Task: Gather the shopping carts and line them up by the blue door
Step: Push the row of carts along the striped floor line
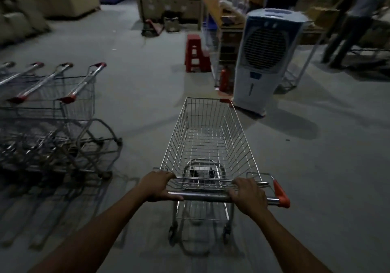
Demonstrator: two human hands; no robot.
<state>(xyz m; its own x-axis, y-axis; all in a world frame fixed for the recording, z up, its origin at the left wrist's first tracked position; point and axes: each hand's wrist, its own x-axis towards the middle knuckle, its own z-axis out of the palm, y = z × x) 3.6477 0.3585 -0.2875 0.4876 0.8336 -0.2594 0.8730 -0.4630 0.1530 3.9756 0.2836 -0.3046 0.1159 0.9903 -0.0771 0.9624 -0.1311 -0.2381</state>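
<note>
Person's mid-fetch w/ one cart (pixel 211 146): left hand (pixel 161 186) & right hand (pixel 248 196) both wrapped tight round its handle bar (pixel 205 196). Cart's empty, out on open floor, nose toward the air cooler (pixel 268 59). Row of nested carts (pixel 48 103) sits well apart to the left. Blue door not in view, so can't say if that row's the line-up spot. Next, I'd guess: swing left, square up behind the row, push in straight. Mind the cooler & red stool (pixel 196 53) ahead.
</note>
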